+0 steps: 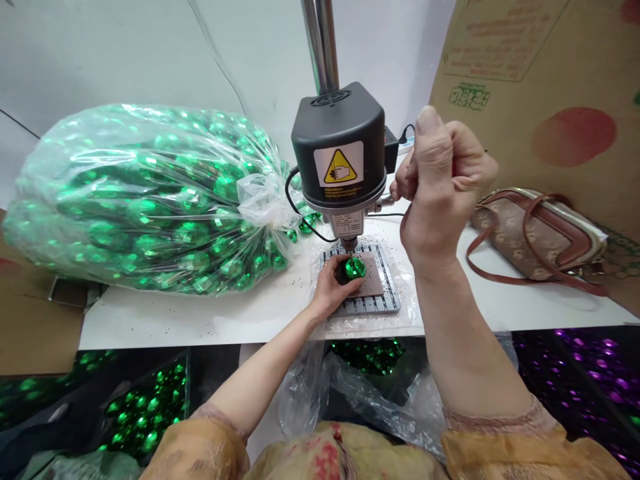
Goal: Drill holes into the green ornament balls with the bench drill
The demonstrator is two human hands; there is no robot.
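Observation:
A black bench drill press (340,143) with a yellow warning label stands at the middle of the table. Under its chuck, my left hand (333,283) closes its thumb and fingers round a shiny green faceted ball (355,267). The ball rests on a brownish board (376,280) on top of the slotted metal base plate (367,306). The drill's tip meets the top of the ball or hangs just over it; I cannot tell which. To the right of the motor housing, my right hand (445,173) is a fist round the drill press's feed handle (384,202), mostly hidden by the fingers.
A large tied plastic bag (150,200) of green balls fills the table's left side. At right lie a brown handbag (543,233) and a tall cardboard box (535,87). Dark specks litter the white table (200,320). Below its edge are green balls (150,407) and purple ones (590,373).

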